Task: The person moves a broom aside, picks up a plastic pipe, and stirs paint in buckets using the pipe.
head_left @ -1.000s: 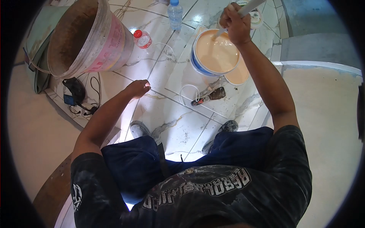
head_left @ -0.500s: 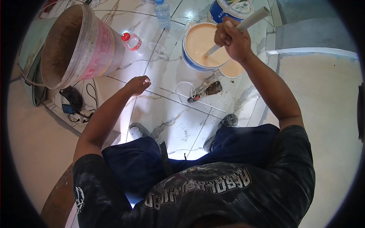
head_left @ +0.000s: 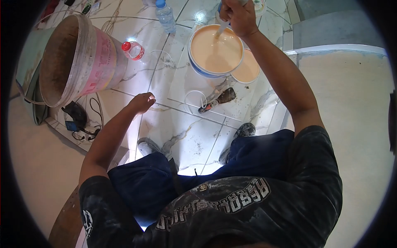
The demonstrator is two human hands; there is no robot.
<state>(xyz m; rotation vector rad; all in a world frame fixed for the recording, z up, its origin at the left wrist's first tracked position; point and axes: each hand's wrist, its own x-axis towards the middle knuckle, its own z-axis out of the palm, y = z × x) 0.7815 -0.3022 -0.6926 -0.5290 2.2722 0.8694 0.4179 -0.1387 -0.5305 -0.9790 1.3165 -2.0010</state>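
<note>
My right hand (head_left: 240, 20) is closed round a pale stick (head_left: 222, 28), whose lower end stands in the peach-coloured paint (head_left: 216, 50) of a white and blue bucket. A round lid (head_left: 247, 66) coated in the same colour lies at the bucket's right side. My left hand (head_left: 142, 102) hangs over the tiles with its fingers curled together; whether something small is in them cannot be made out. Between my feet and the bucket, a scraper (head_left: 217, 100) with a dark, stained blade rests near a thin white ring (head_left: 195, 102).
A large dirty bucket (head_left: 97, 62) leans at the left, with a black pouch (head_left: 75, 113) and cables below it. A red-capped bottle (head_left: 133, 50) and a blue-capped bottle (head_left: 166, 17) are on the tiles. A raised ledge (head_left: 339, 48) runs along the right.
The stick has shifted in the paint with my right hand, from the lower part of the surface to the upper part. The floor objects appear further left as the view shifts.
</note>
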